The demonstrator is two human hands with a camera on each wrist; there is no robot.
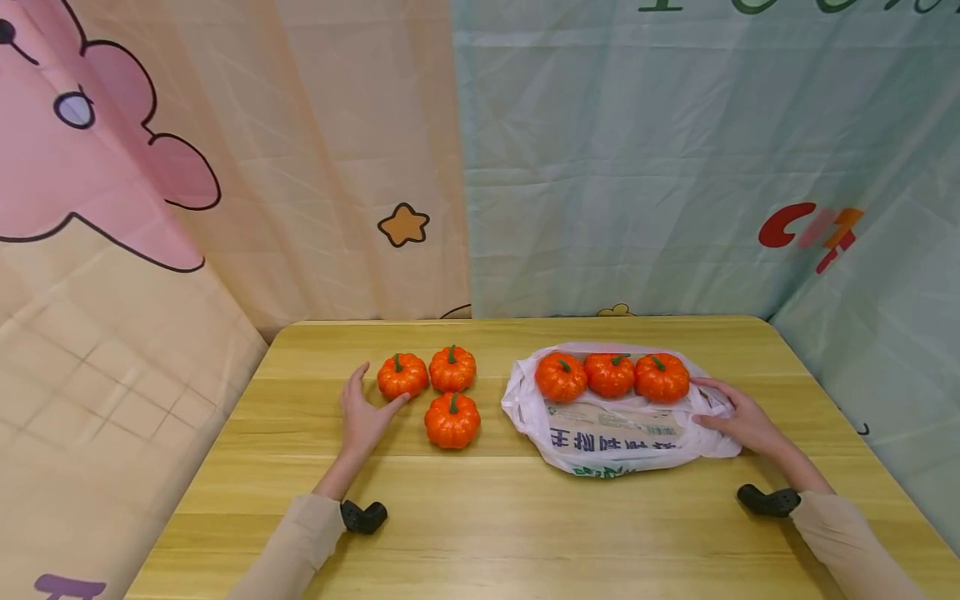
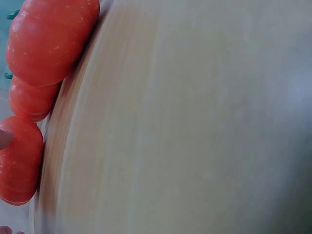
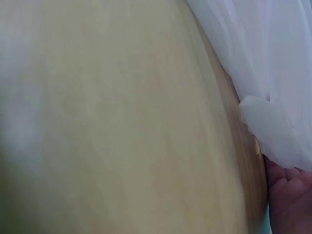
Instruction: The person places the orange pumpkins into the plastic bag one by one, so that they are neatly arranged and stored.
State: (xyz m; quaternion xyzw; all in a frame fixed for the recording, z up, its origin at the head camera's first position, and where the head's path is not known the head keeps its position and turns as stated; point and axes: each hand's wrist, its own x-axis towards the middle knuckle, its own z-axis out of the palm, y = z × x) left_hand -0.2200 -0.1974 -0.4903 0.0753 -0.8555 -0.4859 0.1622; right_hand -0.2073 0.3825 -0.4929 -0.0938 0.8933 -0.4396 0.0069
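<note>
On the left side of the table, three small orange pumpkins with green stems sit close together: a left pumpkin (image 1: pixel 402 376), a back pumpkin (image 1: pixel 453 369) and a front pumpkin (image 1: pixel 453 421). My left hand (image 1: pixel 363 425) is spread around the left pumpkin, thumb at its lower edge and forefinger standing off to its left. To the right lies a white plastic bag (image 1: pixel 528 408), its mouth spread, with three more pumpkins (image 1: pixel 611 375) in a row along its back. My right hand (image 1: pixel 746 423) holds the bag's right side between thumb and fingers, partly hidden under the plastic (image 3: pixel 273 131).
The wooden table (image 1: pixel 480 525) has its far edge against a printed curtain (image 1: pixel 337 167), and more curtain hangs at both sides. Printed paper or card (image 1: pixel 607 425) shows inside the bag's front half. Black bands (image 1: pixel 363 517) sit on both wrists.
</note>
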